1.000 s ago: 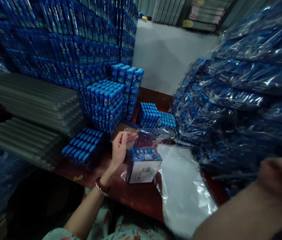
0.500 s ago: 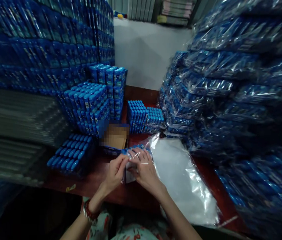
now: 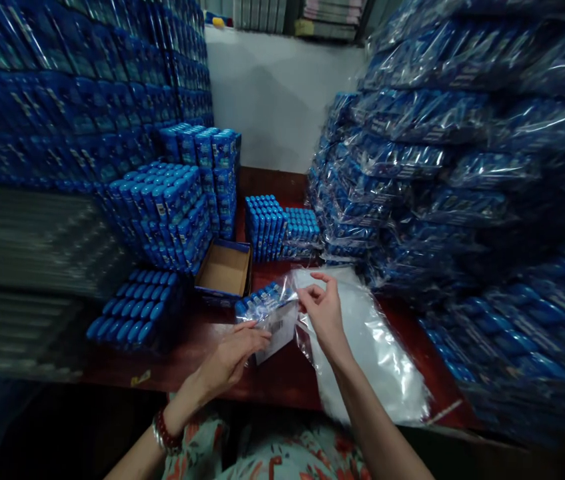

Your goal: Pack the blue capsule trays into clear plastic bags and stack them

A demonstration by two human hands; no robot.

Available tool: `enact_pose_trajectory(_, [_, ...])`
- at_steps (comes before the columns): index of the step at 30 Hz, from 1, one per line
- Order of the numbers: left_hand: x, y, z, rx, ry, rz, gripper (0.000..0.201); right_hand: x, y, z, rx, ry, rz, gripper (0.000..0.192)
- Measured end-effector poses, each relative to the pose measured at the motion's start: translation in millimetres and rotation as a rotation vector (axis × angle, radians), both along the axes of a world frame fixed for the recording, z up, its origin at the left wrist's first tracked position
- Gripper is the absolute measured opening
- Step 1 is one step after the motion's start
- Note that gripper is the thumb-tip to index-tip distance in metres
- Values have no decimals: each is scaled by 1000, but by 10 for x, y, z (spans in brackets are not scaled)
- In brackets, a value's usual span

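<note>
A small pack of blue-capped containers [image 3: 261, 301] lies tilted on the table inside a clear plastic bag [image 3: 289, 283]. On its near side is a white label [image 3: 282, 328] with a barcode. My left hand [image 3: 232, 352] rests its stretched fingers against the label's left part, without wrapping round the pack. With thumb and fingers bent together, my right hand [image 3: 323, 312] pinches the bag's loose plastic at the pack's right end. Beneath my right hand and forearm lies a stack of flat clear bags [image 3: 377, 353].
An open cardboard box [image 3: 225, 267] stands behind the pack. Blocks of blue containers [image 3: 132, 303] sit at the left, with taller stacks behind. Plastic-wrapped packs [image 3: 412, 160] pile high on the right. Clear trays [image 3: 27, 247] are stacked at far left, on the red table [image 3: 282, 380].
My hands were together over the pack and have moved apart. The right has gone right and up with the bag's plastic; the left lies lower, and the barcode label now shows.
</note>
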State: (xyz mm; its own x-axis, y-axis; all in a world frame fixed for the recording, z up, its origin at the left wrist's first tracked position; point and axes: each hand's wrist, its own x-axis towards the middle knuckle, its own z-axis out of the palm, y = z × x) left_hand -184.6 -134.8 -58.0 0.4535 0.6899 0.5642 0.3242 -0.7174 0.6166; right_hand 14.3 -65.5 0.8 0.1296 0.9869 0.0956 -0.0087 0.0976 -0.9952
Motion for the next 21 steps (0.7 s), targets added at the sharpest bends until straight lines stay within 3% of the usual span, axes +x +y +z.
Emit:
enact_pose_trajectory(4, [-123, -99, -63, 7, 35, 41, 33, 51, -133, -323, 6, -28, -123, 28])
enact_pose_trajectory(9, [-222, -136, -235, -212, 20, 42, 32, -8, -130, -830, 16, 13, -204, 26])
enact_pose_trajectory(11, [-233, -94, -294, -246, 11, 49, 31, -20, -28, -921, 35, -30, -146, 26])
enact_pose_trajectory(15, [-171, 0, -318, -126, -71, 124, 23, 58, 202, -953, 83, -260, 27, 28])
enact_pose_trajectory(18, [-4, 58, -321, -81, -343, 308, 24, 81, 315, -984, 128, -210, 97, 35])
enact_pose_trajectory(21, [232, 136, -374, -134, -657, 648, 18, 1, 321, -1054, 80, -11, 139, 45])
